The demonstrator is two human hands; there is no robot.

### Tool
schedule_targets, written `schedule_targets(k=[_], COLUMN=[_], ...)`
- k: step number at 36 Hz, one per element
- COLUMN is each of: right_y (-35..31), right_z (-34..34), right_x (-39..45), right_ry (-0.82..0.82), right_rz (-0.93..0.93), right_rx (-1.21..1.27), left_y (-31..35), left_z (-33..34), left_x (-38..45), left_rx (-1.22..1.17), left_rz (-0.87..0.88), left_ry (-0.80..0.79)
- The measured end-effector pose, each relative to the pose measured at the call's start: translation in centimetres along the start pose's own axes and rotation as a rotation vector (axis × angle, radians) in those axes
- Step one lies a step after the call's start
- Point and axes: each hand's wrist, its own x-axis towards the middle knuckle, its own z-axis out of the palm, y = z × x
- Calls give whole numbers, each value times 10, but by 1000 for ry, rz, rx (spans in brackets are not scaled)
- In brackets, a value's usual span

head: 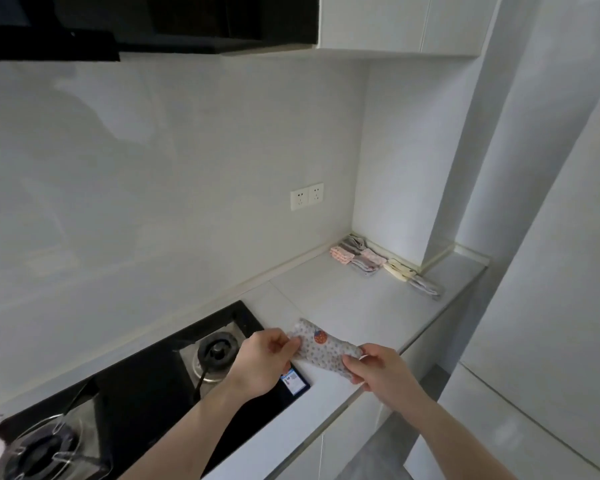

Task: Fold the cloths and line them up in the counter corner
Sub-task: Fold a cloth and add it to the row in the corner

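Note:
A small white cloth [321,348] with a dotted print and a red strawberry patch is held just above the white counter [354,299], beside the hob. My left hand [265,362] pinches its left end. My right hand [378,370] pinches its right end. In the far counter corner lies a row of folded cloths: pink and grey ones [357,256] against the back wall, a cream one [400,268], and a grey one [426,285] nearest the counter's front edge.
A black gas hob [146,393] with two burners fills the counter's left part, with a blue label [294,380] at its right corner. A double socket [306,196] is on the back wall. A range hood and white cabinets hang above. A tall white panel stands at right.

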Motion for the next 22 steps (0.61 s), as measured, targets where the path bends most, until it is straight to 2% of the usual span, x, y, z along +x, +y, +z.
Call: schedule_targets(k=[11, 22], right_y=[14, 34], right_z=[-51, -99], right_x=[123, 222], right_ry=[54, 259], right_rz=[184, 363], right_rx=[87, 298], left_y=[23, 28], left_z=[30, 42], left_x=[140, 249], left_rx=[44, 100], left_rz=[-10, -66], left_ry=[-95, -124])
